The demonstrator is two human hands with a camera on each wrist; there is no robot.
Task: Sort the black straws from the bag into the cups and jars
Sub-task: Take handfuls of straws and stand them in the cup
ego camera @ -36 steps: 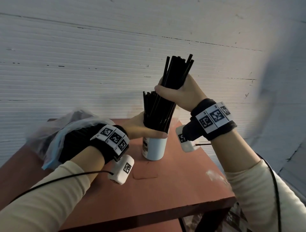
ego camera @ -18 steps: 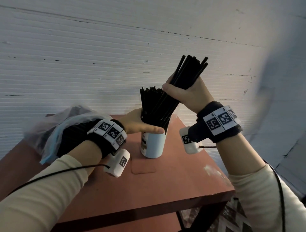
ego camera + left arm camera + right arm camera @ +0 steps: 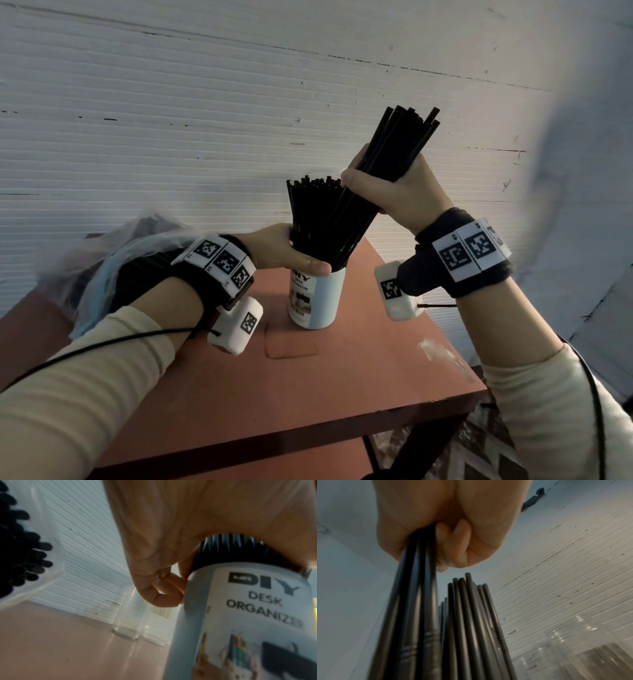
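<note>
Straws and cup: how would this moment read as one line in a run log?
right hand: grips tilted straw bundle, lower ends in cup | left hand: holds straws at cup rim | bag: on table, left

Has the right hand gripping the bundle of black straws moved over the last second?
Yes. The right hand has tilted its black straw bundle rightward, tops leaning away from the white cylindrical desk-organizer cup, lower ends still in it.

Black straws (image 3: 318, 219), pale blue cup (image 3: 323, 298) w/ white label & black print, reddish-brown table (image 3: 308, 387), cream sleeves (image 3: 102, 370), black-and-white checkered wristbands (image 3: 469, 251).
</note>
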